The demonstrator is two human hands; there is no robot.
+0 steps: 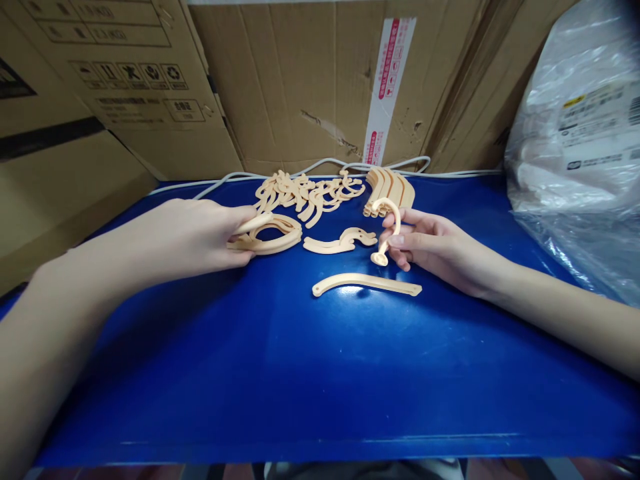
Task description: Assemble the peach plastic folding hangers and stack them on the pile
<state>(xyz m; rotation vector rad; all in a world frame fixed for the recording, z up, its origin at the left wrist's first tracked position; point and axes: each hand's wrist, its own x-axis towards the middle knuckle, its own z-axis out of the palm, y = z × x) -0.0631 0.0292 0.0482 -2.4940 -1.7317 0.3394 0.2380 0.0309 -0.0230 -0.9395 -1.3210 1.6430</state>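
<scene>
My right hand (425, 247) pinches a beige hanger hook (399, 217) between thumb and fingers, its curve up and its small round foot pointing down. On the left, the fingers of my left hand (210, 233) are closed round the end of a curved beige hanger arm (257, 223), above more curved arms (280, 248) lying together on the table. Between the hands lie a short curved arm (327, 247) and a hook-shaped piece (359, 235). Nearer to me rests a long bent hanger arm (367, 281) with a small hole at its left end.
A loose heap of small beige hooks (285, 190) lies at the back of the blue table (300, 373). Beside it is a neat stack of curved arms (393, 187). A white cable (240, 175) runs along cardboard boxes (280, 87). A plastic-wrapped package (575, 133) stands at right.
</scene>
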